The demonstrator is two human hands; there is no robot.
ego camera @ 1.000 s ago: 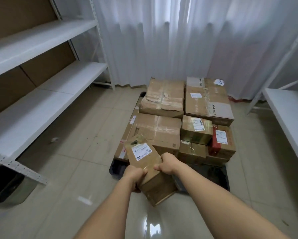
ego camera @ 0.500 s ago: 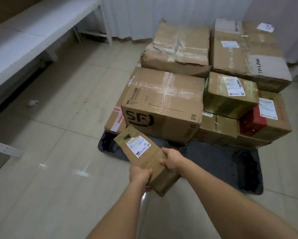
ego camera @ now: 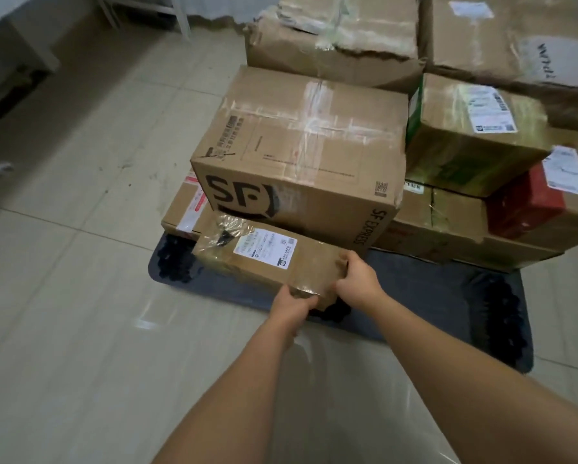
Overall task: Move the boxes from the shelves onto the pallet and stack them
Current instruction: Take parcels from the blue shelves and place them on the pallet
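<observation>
From my feed I see a floor of large pale glossy tiles with thin dark grout lines, catching soft white reflections of light just below the grip and to its left. Far up and left of the grip stand the white metal legs of a shelf unit, with a curtain hem beside them.

A long brown parcel with a white label lies tilted over the dark pallet's front edge, just before the large SF box; more taped boxes are stacked behind.
</observation>
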